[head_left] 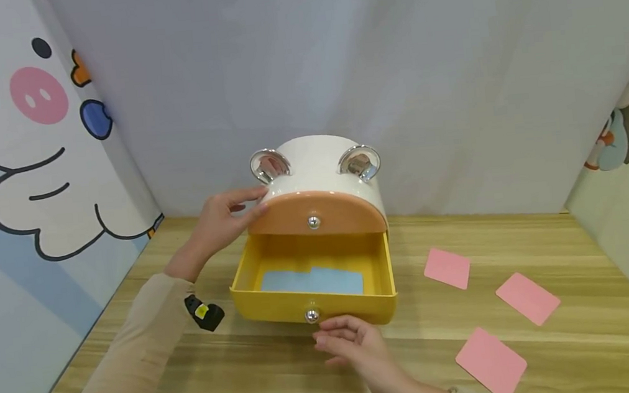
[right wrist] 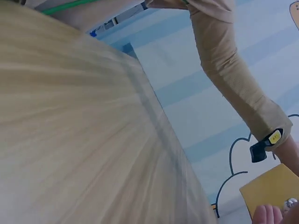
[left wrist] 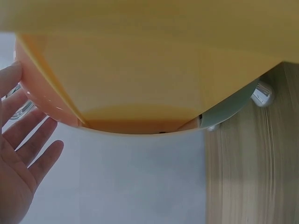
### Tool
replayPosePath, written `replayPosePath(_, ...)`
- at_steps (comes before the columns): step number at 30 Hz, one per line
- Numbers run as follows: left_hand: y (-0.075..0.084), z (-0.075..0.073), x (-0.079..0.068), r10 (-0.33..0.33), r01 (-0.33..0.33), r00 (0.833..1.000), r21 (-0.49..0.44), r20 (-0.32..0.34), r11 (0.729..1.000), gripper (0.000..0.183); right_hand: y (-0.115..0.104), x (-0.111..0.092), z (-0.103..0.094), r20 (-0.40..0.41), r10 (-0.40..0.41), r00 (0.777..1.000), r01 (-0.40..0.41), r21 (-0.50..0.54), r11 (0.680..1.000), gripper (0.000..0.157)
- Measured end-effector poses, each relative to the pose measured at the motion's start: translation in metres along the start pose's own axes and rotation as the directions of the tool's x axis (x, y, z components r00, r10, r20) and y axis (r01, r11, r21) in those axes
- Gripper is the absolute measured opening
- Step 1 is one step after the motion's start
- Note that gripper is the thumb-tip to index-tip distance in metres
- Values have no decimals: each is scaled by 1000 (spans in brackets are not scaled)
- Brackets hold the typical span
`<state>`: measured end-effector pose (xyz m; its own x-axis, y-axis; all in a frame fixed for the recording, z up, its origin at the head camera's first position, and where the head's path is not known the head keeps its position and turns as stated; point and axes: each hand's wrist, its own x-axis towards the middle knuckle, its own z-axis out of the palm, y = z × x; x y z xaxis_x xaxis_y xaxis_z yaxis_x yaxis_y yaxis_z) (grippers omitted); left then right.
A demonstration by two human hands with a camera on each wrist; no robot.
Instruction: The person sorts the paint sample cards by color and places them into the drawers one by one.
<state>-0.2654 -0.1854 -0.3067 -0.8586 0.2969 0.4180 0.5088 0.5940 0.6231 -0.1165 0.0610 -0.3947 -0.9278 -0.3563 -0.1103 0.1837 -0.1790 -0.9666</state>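
Note:
A small white drawer cabinet [head_left: 319,158] with silver ears stands on the wooden table, its orange upper drawer [head_left: 316,212] closed. The yellow lower drawer [head_left: 245,305] is pulled out, and light blue cards [head_left: 335,280] lie inside it. My left hand [head_left: 221,220] rests on the cabinet's left side near the ear; in the left wrist view its fingers [left wrist: 39,135] are spread along the curved edge. Just below the round silver knob [head_left: 312,316] of the yellow drawer is my right hand [head_left: 364,348], fingers loosely bent, fingertips close to the knob and nothing held.
Three pink cards [head_left: 447,268] lie spread on the table to the right of the cabinet. A grey-white wall [head_left: 451,84] stands close behind, with cartoon-printed panels [head_left: 38,183] at the left and right. A black wrist camera [head_left: 205,312] hangs beneath the left sleeve.

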Motion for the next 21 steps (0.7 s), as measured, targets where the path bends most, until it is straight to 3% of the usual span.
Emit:
replayPosePath(9,2,0,-1,-6,6,1000,1,2,1000,36,9,6,19,-168,68,983,-33,204,978,28)
replayPosePath(16,0,1,-1,-8,8,1000,-4,0,1000,37,9,9,30,-214,116,970,-40,333,942,19)
replayPosePath(21,1,1,-1,-9,9,1000,-5,0,1000,37,7,10,32,-230,140,963,-54,346,937,22)
